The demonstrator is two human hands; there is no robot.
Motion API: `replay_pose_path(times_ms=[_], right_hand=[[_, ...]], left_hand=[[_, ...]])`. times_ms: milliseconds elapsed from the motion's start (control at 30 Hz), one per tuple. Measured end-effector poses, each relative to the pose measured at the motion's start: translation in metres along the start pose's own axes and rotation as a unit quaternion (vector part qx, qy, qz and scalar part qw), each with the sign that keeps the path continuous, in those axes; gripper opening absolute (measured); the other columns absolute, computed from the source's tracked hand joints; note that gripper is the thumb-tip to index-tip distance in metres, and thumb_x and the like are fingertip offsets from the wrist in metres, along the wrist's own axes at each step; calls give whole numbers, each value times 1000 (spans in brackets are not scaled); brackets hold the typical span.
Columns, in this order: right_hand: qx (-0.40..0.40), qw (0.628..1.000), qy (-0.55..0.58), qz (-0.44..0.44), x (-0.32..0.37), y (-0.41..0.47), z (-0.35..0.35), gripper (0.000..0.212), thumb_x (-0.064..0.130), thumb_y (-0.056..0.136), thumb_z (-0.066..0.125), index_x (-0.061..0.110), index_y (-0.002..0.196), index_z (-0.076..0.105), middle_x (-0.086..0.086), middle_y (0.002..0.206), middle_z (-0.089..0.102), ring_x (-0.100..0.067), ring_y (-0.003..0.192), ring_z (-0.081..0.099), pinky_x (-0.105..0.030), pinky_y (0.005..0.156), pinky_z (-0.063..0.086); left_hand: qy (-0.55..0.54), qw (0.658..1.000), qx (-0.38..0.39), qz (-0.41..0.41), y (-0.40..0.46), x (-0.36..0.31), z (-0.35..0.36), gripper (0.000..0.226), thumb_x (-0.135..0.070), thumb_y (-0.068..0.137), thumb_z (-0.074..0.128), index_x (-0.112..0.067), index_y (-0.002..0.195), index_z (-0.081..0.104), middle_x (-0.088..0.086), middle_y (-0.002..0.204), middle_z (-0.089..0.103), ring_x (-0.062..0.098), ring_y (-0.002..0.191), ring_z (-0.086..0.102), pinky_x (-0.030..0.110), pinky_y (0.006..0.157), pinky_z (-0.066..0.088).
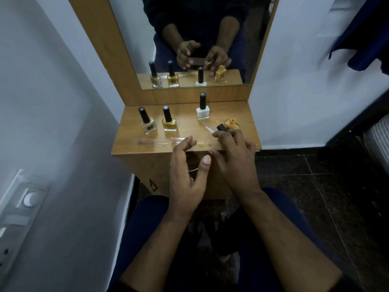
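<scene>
Past my left hand [185, 180], three capped bottles stand upright on the wooden table [185, 114]. The beige bottle [148, 124] is farthest left and the golden bottle [169, 121] is just beside it. The white bottle [202, 111] stands apart, farther back, ahead of my right hand [233, 157]. A clear plastic strip [155, 141] lies flat just left of my left fingertips. Behind the table rises a wood-framed mirror [200, 39], which reflects the bottles. Far left of my left hand, a switch panel [23, 205] sits on the wall. Well right of my right hand, a blue cloth [366, 39] hangs above dark floor tiles [315, 175].
</scene>
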State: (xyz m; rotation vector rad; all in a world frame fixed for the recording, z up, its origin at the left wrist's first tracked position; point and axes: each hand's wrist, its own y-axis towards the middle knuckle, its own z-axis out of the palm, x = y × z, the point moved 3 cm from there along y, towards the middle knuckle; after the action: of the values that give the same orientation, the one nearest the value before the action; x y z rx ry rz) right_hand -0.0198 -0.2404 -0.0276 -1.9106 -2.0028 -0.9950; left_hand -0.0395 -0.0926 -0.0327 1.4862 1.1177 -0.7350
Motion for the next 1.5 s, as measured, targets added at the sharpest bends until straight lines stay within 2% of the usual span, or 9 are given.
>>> replay_pose_path(times_ms=[167, 267, 367, 567, 900, 1000, 1133, 1267, 1500], right_hand=[[-6, 999, 41, 4, 0, -7, -8, 43, 13, 99, 59, 30, 138, 49, 0, 140, 44, -24, 122, 54, -46, 94, 56], [-27, 998, 56, -3, -2, -7, -12, 41, 5, 99, 60, 24, 135, 55, -2, 136, 48, -12, 115, 58, -32, 90, 58], [-43, 996, 77, -15, 1, -6, -13, 36, 5, 99, 60, 20, 132, 57, -5, 132, 49, -16, 116, 60, -16, 88, 49], [-96, 992, 81, -27, -2, 1, -10, 36, 5, 97, 62, 23, 128, 55, -8, 125, 49, -27, 106, 62, -47, 84, 59], [-120, 987, 106, -29, 4, 5, -10, 31, 27, 97, 49, 23, 127, 57, -10, 126, 50, -31, 104, 61, -48, 83, 59], [-139, 983, 112, -37, 3, 5, -14, 28, 10, 99, 61, 18, 125, 61, -11, 124, 51, -28, 104, 62, -38, 85, 58], [-138, 981, 107, -81, 11, 1, -19, 25, 4, 98, 66, 8, 123, 65, -15, 120, 52, -21, 104, 60, -4, 86, 43], [-95, 980, 128, -122, 23, -9, -17, 26, 6, 98, 67, 13, 122, 63, -7, 123, 50, -15, 107, 58, -8, 82, 50], [-6, 976, 133, -172, 49, -38, -16, 34, 3, 95, 69, 22, 121, 58, 2, 122, 46, -2, 105, 51, -13, 77, 49]], left_hand=[[-7, 1000, -11, -13, 1, 2, -8, 49, -38, 99, 62, -15, 142, 51, -3, 136, 60, 21, 133, 55, 45, 108, 49], [-7, 1000, -5, -21, 1, 3, -9, 47, -40, 99, 60, -17, 139, 54, -3, 132, 62, 18, 129, 58, 42, 105, 52], [-9, 1000, 7, -14, 0, 3, -8, 43, -37, 100, 60, -12, 135, 58, -2, 126, 64, 21, 124, 60, 45, 101, 54], [-3, 1000, 16, -7, -1, 3, -5, 36, -34, 101, 59, -9, 127, 63, -1, 120, 66, 20, 118, 63, 47, 96, 55], [-5, 1000, 20, -17, -2, 5, -7, 37, -37, 101, 58, -10, 126, 65, -3, 120, 66, 20, 117, 63, 43, 96, 55], [-4, 1000, 22, -19, -1, 7, -7, 36, -36, 102, 58, -10, 126, 65, -4, 120, 67, 20, 117, 63, 45, 96, 55], [-18, 999, 27, -32, -2, 8, -7, 40, -40, 102, 57, -11, 127, 66, -3, 119, 69, 18, 116, 65, 40, 93, 57], [-96, 990, 28, -96, -4, 12, -12, 42, -41, 102, 58, -9, 128, 66, 5, 112, 75, 22, 108, 71, 41, 93, 59], [-269, 934, 7, -236, -14, 0, -35, 57, -52, 99, 48, -1, 109, 72, 15, 89, 76, 23, 78, 69, 30, 68, 53]])
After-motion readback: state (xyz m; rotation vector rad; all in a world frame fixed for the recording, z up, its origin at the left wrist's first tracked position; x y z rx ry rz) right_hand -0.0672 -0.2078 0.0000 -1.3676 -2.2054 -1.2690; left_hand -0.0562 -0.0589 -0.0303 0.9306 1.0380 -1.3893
